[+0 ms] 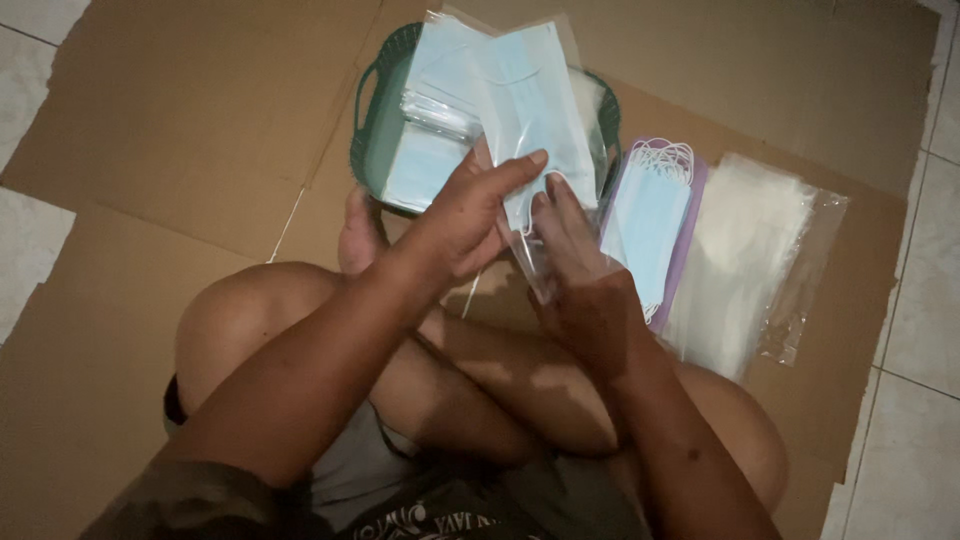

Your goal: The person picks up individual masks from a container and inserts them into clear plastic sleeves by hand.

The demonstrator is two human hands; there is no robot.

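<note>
Both hands hold up one clear plastic sleeve with a pale blue face mask inside it, above my crossed legs. My left hand grips the sleeve's lower left part, fingers stretched across it. The sleeve's bottom end is pinched by my right hand. Behind the sleeve sits a dark green basket with several bagged masks in it.
A purple tray holding a stack of loose blue masks lies to the right. Beside it is a pile of empty clear plastic bags. Flattened cardboard covers the tiled floor.
</note>
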